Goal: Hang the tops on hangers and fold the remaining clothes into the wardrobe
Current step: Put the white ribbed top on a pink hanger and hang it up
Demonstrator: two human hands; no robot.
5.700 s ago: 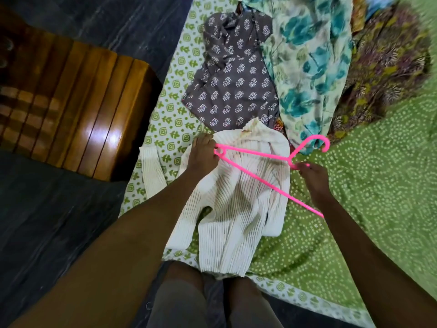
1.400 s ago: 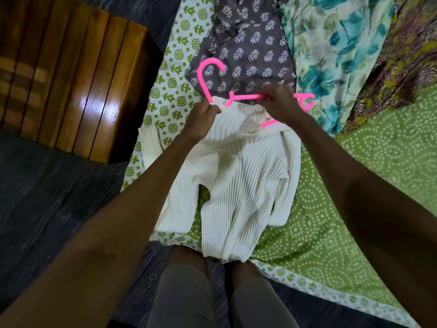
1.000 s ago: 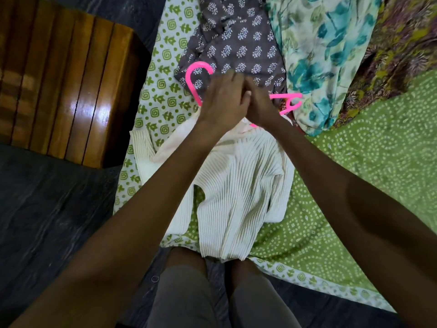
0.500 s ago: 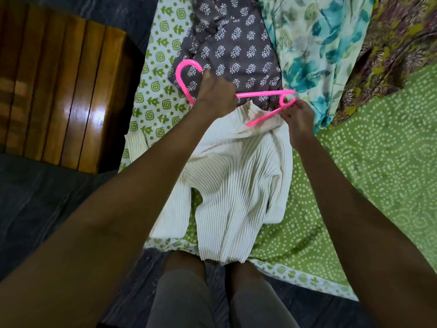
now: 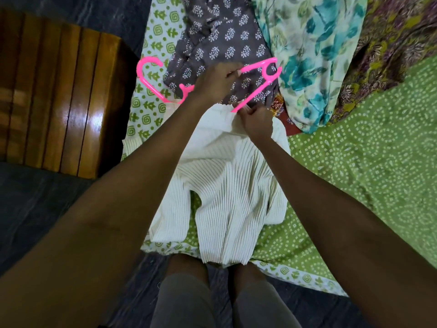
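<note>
A cream ribbed top (image 5: 227, 185) lies flat on the green patterned bedsheet (image 5: 354, 166), its neck pointing away from me. A pink plastic hanger (image 5: 260, 84) lies across the neck, hook (image 5: 147, 74) to the left, one arm end at the right. My left hand (image 5: 212, 84) grips the hanger's top bar near its middle. My right hand (image 5: 255, 121) pinches the top's neckline beside the hanger's lower bar. Part of the hanger is hidden behind my left hand.
A grey printed garment (image 5: 220, 41), a teal floral garment (image 5: 314, 50) and a purple-yellow printed garment (image 5: 397, 36) lie further back on the bed. A wooden slatted bench (image 5: 59, 95) stands at the left on the dark floor (image 5: 30, 209). My legs (image 5: 189, 299) touch the bed edge.
The hanger has tilted, its right end lifted off the top. My right hand has moved from the hanger's right end to the top's neckline. My left hand still holds the bar.
</note>
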